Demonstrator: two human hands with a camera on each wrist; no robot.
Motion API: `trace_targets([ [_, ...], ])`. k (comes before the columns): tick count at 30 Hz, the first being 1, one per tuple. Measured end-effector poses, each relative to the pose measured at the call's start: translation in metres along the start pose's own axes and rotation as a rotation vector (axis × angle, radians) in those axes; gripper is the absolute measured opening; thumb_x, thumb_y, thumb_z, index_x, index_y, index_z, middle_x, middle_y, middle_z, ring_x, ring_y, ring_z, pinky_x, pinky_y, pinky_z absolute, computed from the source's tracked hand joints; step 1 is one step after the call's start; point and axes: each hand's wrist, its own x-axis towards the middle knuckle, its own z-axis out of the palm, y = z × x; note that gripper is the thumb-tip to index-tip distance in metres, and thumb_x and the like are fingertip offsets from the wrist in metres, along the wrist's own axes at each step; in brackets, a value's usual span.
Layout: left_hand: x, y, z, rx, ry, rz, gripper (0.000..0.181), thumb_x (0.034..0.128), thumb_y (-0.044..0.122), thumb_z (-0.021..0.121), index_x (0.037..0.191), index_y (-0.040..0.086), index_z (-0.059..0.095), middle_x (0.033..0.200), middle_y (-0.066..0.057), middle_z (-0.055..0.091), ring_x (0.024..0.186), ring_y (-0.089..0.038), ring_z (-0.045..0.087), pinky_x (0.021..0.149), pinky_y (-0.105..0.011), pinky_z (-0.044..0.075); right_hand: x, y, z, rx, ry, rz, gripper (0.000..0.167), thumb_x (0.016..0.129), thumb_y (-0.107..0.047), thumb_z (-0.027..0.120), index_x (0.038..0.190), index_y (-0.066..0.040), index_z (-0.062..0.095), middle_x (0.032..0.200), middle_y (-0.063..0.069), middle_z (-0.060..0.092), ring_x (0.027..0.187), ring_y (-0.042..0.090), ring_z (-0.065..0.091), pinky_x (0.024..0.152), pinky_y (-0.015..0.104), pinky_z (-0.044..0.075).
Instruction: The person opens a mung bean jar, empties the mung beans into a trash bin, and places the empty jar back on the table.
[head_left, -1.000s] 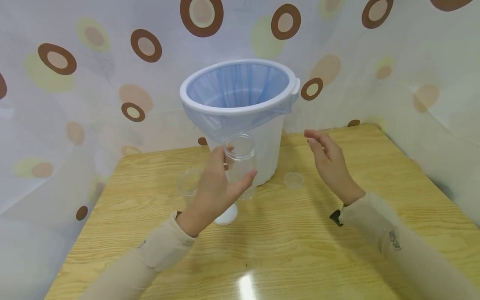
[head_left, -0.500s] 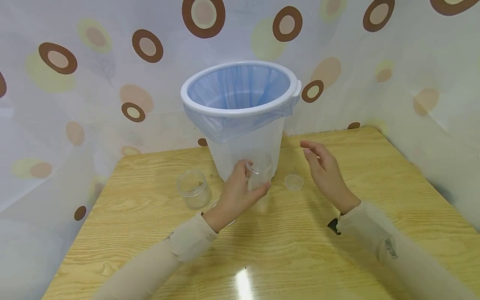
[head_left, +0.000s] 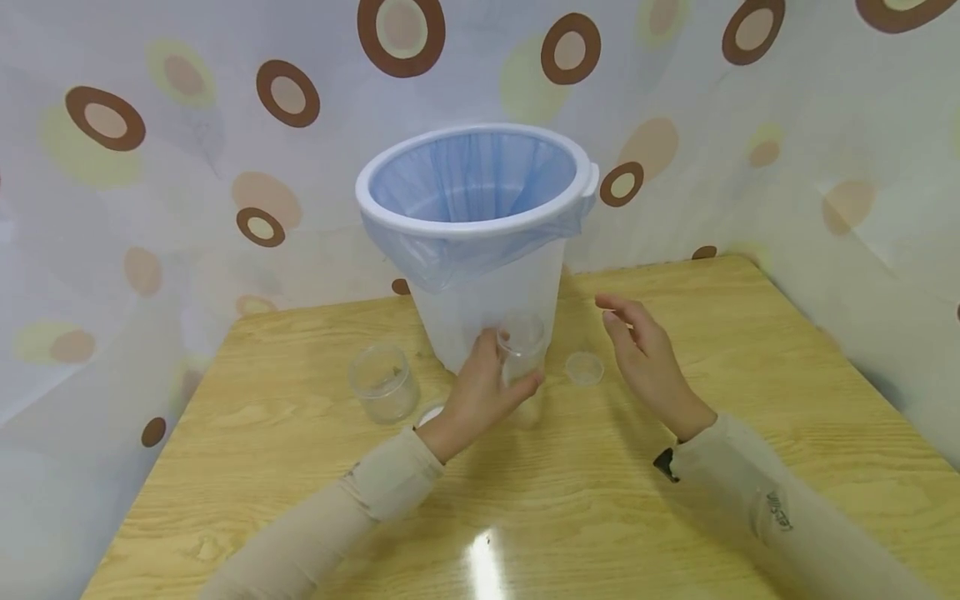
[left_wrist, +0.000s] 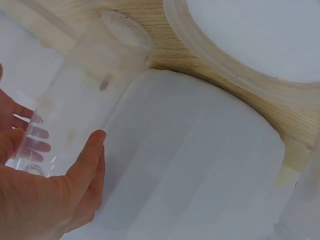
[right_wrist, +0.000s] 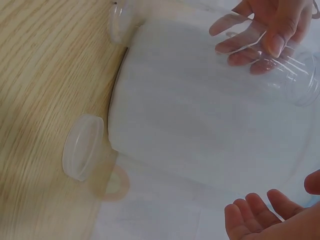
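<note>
My left hand (head_left: 476, 400) grips a clear, open-topped jar (head_left: 522, 346) in front of the white bin. Thumb and fingers wrap round the upper part of the jar (left_wrist: 80, 82) in the left wrist view; its base is close to the table, but I cannot tell whether it touches. My right hand (head_left: 654, 367) hovers to the right with loosely bent fingers and holds nothing. Below and left of it, a small clear lid (head_left: 584, 367) lies on the table. This lid (right_wrist: 83, 146) shows its raised rim in the right wrist view.
A white bin (head_left: 487, 292) with a blue liner (head_left: 468, 179) stands at the back of the wooden table (head_left: 600, 517). Left of it sits a wide clear container (head_left: 385, 385). A white lid (head_left: 430, 415) is mostly hidden behind my left hand. A patterned sheet (head_left: 180, 208) hangs behind.
My left hand has lowered the jar and carried it a little to the right, nearer the table. My right hand has drifted only slightly down and left.
</note>
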Motion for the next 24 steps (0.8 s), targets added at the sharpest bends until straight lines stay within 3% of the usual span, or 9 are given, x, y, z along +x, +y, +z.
trace_targets([
  [7,0.007,-0.002,0.004,0.027,0.017,0.001,0.057,0.0852,0.021,0.074,0.122,-0.004,0.039,0.112,-0.017,0.051,0.093,-0.025,0.053,0.083,-0.039,0.048,0.001,0.000,0.002,-0.004,0.006,-0.005,0.043,0.105,-0.024,0.036,0.138,0.003,0.044,0.137,0.021,0.046,0.124,0.037,0.043,0.101,0.058,0.034],
  [18,0.003,-0.011,0.012,-0.085,-0.041,-0.076,0.062,0.0824,0.022,0.077,0.126,-0.004,0.041,0.120,-0.016,0.052,0.107,-0.028,0.056,0.091,-0.040,0.047,-0.009,0.000,0.006,-0.021,-0.034,0.017,0.042,0.105,-0.024,0.036,0.138,0.000,0.044,0.139,0.020,0.045,0.124,0.037,0.044,0.100,0.060,0.033],
  [24,-0.009,-0.013,-0.003,0.051,-0.127,-0.152,0.066,0.0860,0.026,0.073,0.132,-0.008,0.039,0.127,-0.022,0.048,0.116,-0.035,0.050,0.095,-0.044,0.044,-0.019,-0.003,0.001,-0.079,-0.068,-0.002,0.041,0.106,-0.024,0.035,0.138,0.000,0.044,0.137,0.018,0.048,0.122,0.037,0.046,0.097,0.057,0.037],
])
